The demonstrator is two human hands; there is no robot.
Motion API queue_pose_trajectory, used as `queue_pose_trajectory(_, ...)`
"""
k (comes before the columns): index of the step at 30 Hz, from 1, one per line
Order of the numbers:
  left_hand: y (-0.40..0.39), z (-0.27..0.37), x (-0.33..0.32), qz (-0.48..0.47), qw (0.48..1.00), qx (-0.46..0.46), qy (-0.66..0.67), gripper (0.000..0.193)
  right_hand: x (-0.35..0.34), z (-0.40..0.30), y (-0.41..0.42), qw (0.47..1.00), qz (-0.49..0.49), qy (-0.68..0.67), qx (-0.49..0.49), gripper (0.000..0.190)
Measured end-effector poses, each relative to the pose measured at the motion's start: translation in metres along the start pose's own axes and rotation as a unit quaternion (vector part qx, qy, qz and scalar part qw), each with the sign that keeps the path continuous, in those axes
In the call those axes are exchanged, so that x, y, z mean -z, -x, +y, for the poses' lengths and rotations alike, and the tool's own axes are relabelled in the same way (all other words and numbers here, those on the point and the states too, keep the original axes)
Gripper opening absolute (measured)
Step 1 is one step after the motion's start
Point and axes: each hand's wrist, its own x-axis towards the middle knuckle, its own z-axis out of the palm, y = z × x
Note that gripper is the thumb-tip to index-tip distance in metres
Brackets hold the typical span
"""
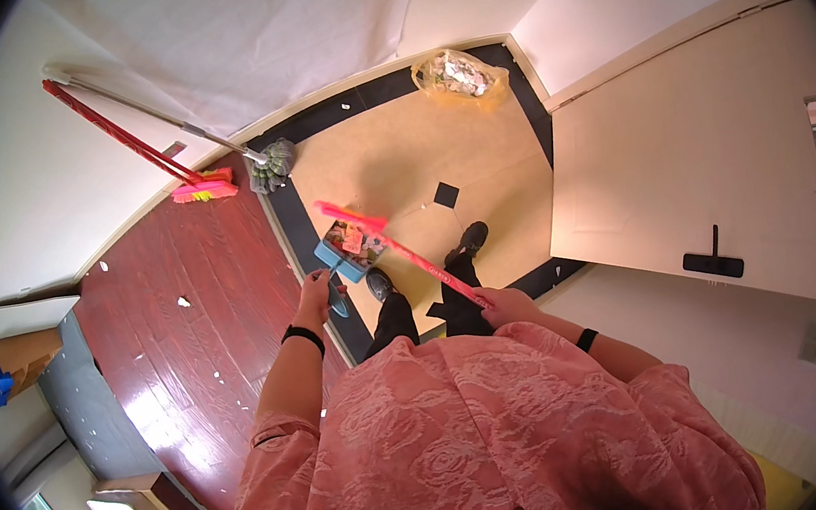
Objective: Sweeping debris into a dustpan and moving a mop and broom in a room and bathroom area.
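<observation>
My left hand (317, 295) grips the handle of a blue dustpan (335, 260). Colourful paper-like scraps (353, 240) lie in the pan, which is low over the floor in front of my left shoe. In my right hand (509, 308) is the end of a pink-red broom handle (428, 268). The broom's head (352, 214) is at the far side of the dustpan, overlapping its edge in view; whether it touches the scraps I cannot tell.
A yellowish plastic bag (462, 76) full of scraps stands in the far corner. Against the left wall lean a red broom (131, 141) and a mop (272, 166). White bits litter the dark red wood floor (158, 314). A door (683, 155) is at right, a cardboard box (26, 359) at left.
</observation>
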Motion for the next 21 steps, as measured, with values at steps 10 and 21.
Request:
queue_pose_trajectory(10,0.009,-0.009,0.026,0.011,1.000,-0.008,-0.004,0.038,0.027,-0.016,0.015,0.996,0.067,0.029,0.057,0.041)
queue_pose_trajectory(21,0.011,-0.026,0.028,0.026,0.995,-0.007,0.092,0.033,0.000,-0.024,-0.018,0.998,0.029,0.032,0.055,0.037)
